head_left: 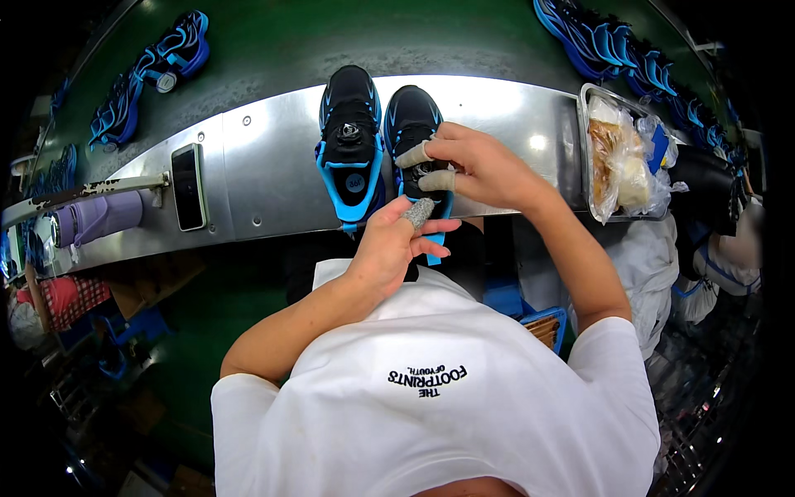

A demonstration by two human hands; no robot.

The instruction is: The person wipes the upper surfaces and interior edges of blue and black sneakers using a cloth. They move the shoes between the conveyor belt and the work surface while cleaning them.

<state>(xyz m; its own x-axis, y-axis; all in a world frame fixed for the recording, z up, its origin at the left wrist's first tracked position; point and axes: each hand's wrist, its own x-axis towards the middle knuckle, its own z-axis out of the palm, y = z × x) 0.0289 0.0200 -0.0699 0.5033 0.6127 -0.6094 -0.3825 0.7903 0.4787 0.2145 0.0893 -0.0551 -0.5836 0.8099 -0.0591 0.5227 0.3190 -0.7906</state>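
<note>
Two black sneakers with bright blue trim stand side by side on the metal ledge, toes pointing away from me. The left sneaker point(349, 137) has a dark round dial on its tongue and a round sticker inside. On the right sneaker point(411, 112), my right hand point(484, 170) reaches over from the right, its bent, pale-covered fingers closed at the tongue. My left hand point(402, 244) grips the same sneaker's heel end; its thumb wears a grey wrap, and a blue strap hangs by its fingers. The fingers partly hide the tongue and collar.
A phone point(189, 187) and a lilac tumbler point(108, 218) lie at the left, beside a worn metal bar point(91, 189). A metal tray point(585, 132) of bagged items sits at the right. More sneakers point(178, 50) stand on the green surface beyond the ledge.
</note>
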